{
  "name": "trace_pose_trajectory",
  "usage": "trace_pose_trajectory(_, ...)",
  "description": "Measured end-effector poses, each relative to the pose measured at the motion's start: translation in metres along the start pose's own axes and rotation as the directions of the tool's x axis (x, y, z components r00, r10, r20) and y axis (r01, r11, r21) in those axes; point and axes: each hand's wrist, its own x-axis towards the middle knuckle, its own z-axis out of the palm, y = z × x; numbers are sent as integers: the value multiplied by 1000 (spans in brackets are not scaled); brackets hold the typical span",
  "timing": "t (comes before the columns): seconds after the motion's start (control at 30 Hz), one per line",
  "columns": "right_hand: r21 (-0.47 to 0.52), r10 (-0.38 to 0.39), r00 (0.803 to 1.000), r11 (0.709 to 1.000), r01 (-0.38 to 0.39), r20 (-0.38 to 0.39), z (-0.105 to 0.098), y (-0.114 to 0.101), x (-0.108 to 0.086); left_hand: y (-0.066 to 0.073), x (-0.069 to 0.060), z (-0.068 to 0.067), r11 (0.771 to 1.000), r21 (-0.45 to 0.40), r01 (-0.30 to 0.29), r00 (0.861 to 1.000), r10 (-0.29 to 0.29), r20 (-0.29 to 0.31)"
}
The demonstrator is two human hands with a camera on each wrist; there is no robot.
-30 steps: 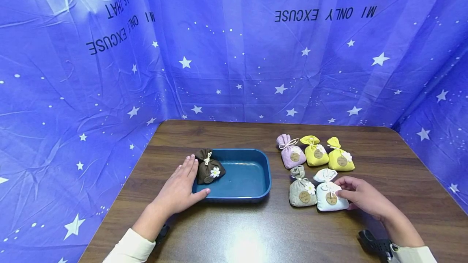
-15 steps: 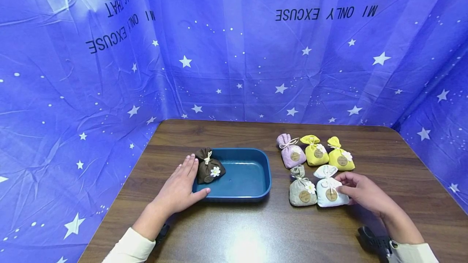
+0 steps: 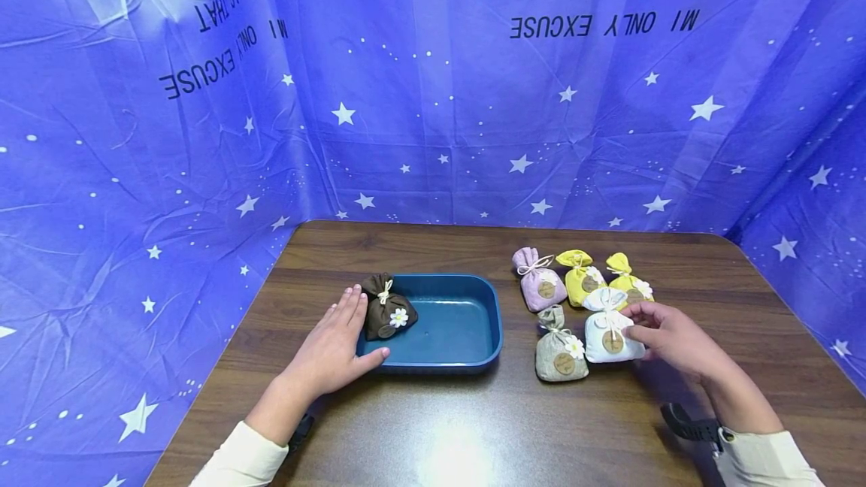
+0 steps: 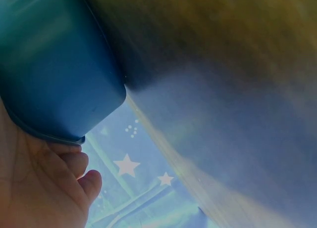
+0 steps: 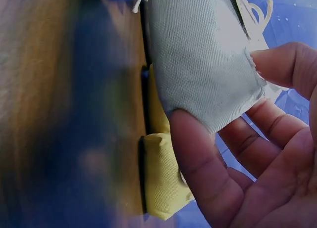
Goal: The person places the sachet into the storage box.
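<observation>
Currently the right hand (image 3: 676, 344) angles in with bent fingers, its grip pinching the white pouch (image 3: 602, 329), while the left hand (image 3: 328, 344) rests, unclenched, along the left end of the blue tray (image 3: 449, 333). Since half a second ago the pouch has risen, looking clear of the table (image 3: 379, 427) and partly covering the yellow pouches (image 3: 624, 282); the left hand stays put.
</observation>
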Motion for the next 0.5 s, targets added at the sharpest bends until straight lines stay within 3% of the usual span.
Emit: trace_pose_trajectory(0.5,-52,-38,997,998,34,-73,3,-16,14,-1,0,0,1000,-1,3,1000,-3,7)
